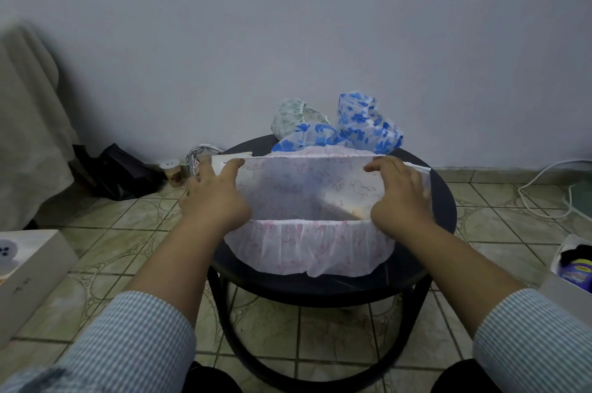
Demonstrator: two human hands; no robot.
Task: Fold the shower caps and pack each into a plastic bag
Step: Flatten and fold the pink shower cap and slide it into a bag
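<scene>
Thin, translucent white plastic film with a faint pink print is forming the shower cap (307,232), its gathered edges showing fine crinkles. Behind it, the blue-flowered caps (362,126) and a green-printed cap (296,115) are appearing as the same soft, slightly glossy film. The round dark surface (443,200) is looking smooth and faintly glossy. The striped sleeves (134,344) are reading as matt woven cloth, and the floor tiles (128,232) are showing a dull glaze.

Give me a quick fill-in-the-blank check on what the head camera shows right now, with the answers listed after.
1. Both hands, left hand and right hand, hold the cap with the ____ print.
2. The round table is ____ in colour.
3. At the table's far edge, the cap with the blue print lies to the ____ of the cap with the green print.

Answers: pink; black; right
</scene>
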